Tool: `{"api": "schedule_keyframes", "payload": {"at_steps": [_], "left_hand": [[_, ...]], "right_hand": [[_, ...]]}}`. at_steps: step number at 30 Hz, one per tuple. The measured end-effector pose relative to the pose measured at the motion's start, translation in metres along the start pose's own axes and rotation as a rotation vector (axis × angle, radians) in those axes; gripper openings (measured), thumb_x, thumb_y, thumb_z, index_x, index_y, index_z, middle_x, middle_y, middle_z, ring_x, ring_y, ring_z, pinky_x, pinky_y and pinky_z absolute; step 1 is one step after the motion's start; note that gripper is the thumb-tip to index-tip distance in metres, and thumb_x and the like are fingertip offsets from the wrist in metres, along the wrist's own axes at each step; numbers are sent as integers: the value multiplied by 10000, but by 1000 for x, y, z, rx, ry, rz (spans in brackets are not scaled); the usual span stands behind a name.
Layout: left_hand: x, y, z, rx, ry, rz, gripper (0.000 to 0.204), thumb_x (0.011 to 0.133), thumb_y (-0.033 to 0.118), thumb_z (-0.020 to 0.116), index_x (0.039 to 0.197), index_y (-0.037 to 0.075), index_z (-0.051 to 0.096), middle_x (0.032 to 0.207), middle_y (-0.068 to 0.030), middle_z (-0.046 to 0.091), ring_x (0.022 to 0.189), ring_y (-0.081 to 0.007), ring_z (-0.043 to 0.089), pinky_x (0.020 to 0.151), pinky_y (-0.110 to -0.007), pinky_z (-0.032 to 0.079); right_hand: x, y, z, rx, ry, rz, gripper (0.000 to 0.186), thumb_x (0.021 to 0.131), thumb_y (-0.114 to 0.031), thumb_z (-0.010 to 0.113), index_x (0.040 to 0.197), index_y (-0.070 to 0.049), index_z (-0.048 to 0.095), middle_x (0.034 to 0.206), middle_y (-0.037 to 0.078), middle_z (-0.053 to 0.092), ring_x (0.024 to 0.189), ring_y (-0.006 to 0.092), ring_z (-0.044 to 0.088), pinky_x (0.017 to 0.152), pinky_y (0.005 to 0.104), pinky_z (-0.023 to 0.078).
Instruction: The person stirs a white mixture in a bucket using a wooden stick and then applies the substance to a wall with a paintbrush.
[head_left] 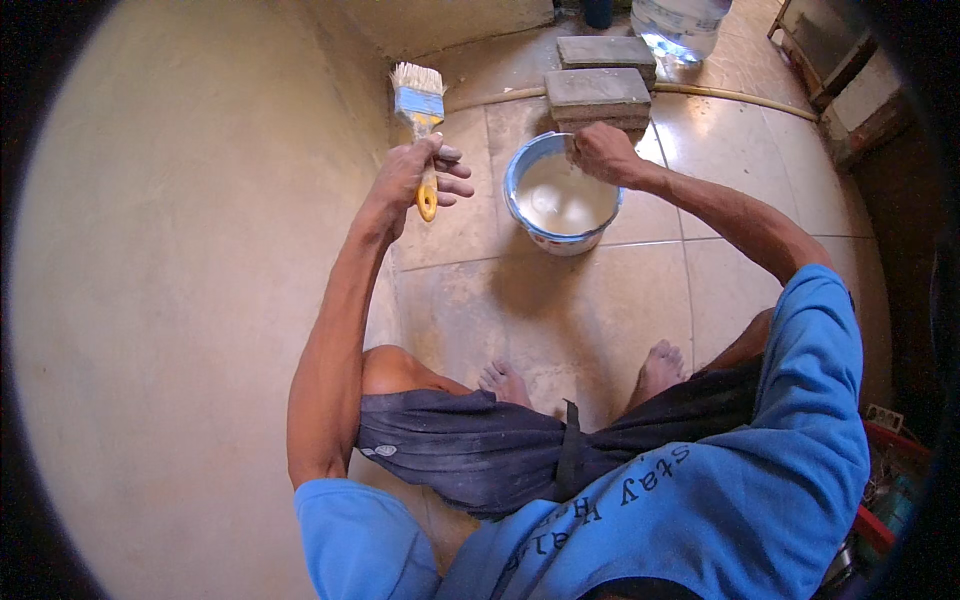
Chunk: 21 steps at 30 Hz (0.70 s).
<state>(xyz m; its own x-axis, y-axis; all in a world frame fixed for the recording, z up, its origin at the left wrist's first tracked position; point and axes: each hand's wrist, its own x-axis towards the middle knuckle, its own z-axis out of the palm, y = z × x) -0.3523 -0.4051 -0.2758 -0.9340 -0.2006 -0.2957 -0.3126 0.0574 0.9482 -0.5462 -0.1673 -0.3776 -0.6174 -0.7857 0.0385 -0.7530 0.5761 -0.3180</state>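
Note:
My left hand (408, 177), dusted with white, holds a paintbrush (419, 104) beside the wall. The handle, yellow, lies between thumb and palm while the fingers reach out to the right. White bristles point up and away from me, and a blue band runs below them. Ahead of me, my right hand (604, 155) is closed at the far right rim of a small blue-rimmed bucket (568, 244). Whitish paint (563, 197) fills part of the bucket. Whether the bucket rests on the floor or hangs just above it, I cannot tell.
A plain wall (190, 300) rises along my left. Beyond the bucket stand grey blocks (598, 88), with a pale hose (735, 95) running by them across the tiled floor (640, 290). A clear water container (680, 28) is behind. Dark furniture (850, 60) stands far right.

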Motion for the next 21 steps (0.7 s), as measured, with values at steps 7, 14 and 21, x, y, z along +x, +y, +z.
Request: {"api": "schedule_keyframes", "payload": {"at_steps": [7, 14, 21], "left_hand": [[-6, 4, -1, 7, 23, -4, 520, 935, 443, 455, 1058, -58, 520, 919, -177, 641, 740, -221, 686, 608, -276, 555], [0, 1, 2, -8, -11, -4, 510, 941, 440, 447, 1061, -51, 521, 919, -169, 639, 743, -220, 681, 622, -279, 551], [-10, 1, -6, -6, 28, -32, 502, 945, 440, 446, 1066, -41, 521, 927, -165, 642, 750, -223, 684, 614, -280, 553]], "right_hand": [[-21, -15, 14, 424, -213, 91, 243, 753, -183, 642, 857, 37, 645, 719, 165, 643, 582, 280, 652, 509, 371, 533], [1, -17, 19, 192, 12, -104, 202, 773, -188, 667, 829, 6, 656, 738, 163, 639, 638, 312, 635, 577, 433, 507], [-19, -14, 22, 337, -64, -217, 277, 816, -294, 628, 868, -25, 583, 852, 162, 637, 619, 351, 614, 554, 450, 493]]}}
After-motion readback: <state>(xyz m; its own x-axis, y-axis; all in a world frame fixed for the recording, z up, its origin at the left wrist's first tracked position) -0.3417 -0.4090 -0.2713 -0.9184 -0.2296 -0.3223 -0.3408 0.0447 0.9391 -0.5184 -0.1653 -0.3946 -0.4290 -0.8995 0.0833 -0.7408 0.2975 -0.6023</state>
